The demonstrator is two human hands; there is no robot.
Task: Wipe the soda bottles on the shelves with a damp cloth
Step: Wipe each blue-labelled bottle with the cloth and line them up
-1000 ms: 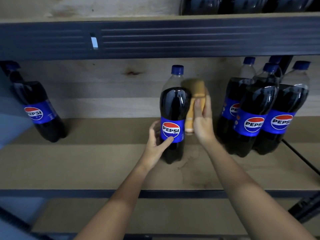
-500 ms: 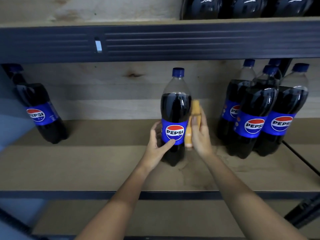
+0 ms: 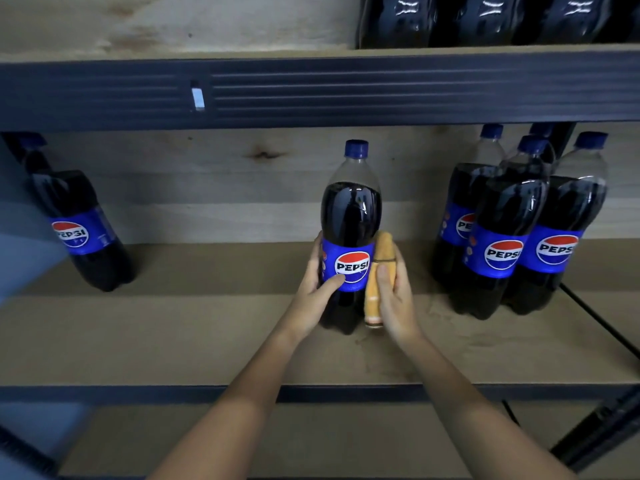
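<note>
A dark Pepsi bottle (image 3: 350, 216) with a blue cap and blue label stands upright in the middle of the wooden shelf (image 3: 173, 334). My left hand (image 3: 317, 282) grips its lower left side, thumb across the label. My right hand (image 3: 394, 299) holds an orange cloth (image 3: 379, 271) folded lengthwise and presses it against the bottle's right side at label height. The cloth hangs down to near the bottle's base.
Several more Pepsi bottles (image 3: 512, 230) stand grouped at the right of the same shelf, and one (image 3: 79, 230) stands at the far left. A dark metal beam (image 3: 346, 91) runs overhead, with more bottles (image 3: 485, 19) on the shelf above. Bare board lies between the groups.
My right hand has slid the cloth down the bottle's right side, from the shoulder to the label and lower body. My left hand has kept its hold on the bottle.
</note>
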